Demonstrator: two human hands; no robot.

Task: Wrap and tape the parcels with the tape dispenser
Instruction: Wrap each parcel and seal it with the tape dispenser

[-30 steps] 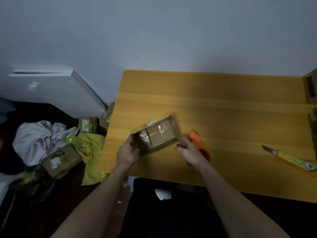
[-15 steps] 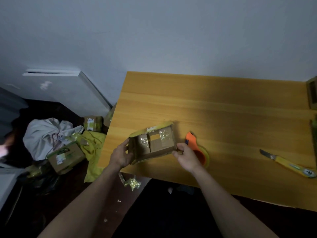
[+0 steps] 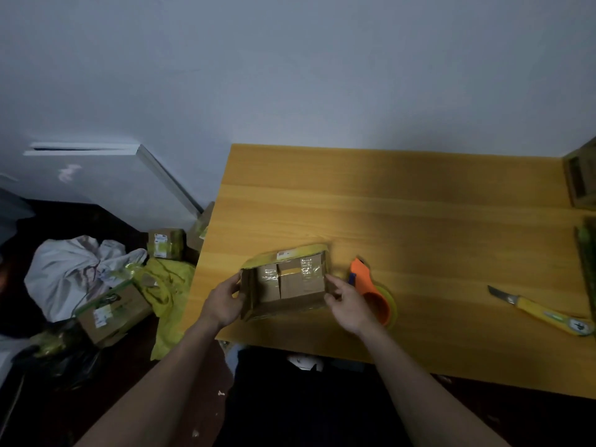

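Head view: a flat brown cardboard parcel (image 3: 285, 282), glossy with clear tape and edged in yellow-green, sits at the wooden desk's (image 3: 403, 214) near left edge, long axis running left to right. Left hand (image 3: 225, 301) grips its left end, right hand (image 3: 346, 304) pinches the right end. Orange tape dispenser (image 3: 371, 291) lies just right of it, behind the right hand.

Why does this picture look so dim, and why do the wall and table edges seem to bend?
Head view: the room light is weak, so the floor clutter and forearms sink into shadow, while the table shows a brighter band across its middle. The wide-angle lens bows the edges. The parcel, held between the left hand and right hand, looks soft, with small glints on its tape.
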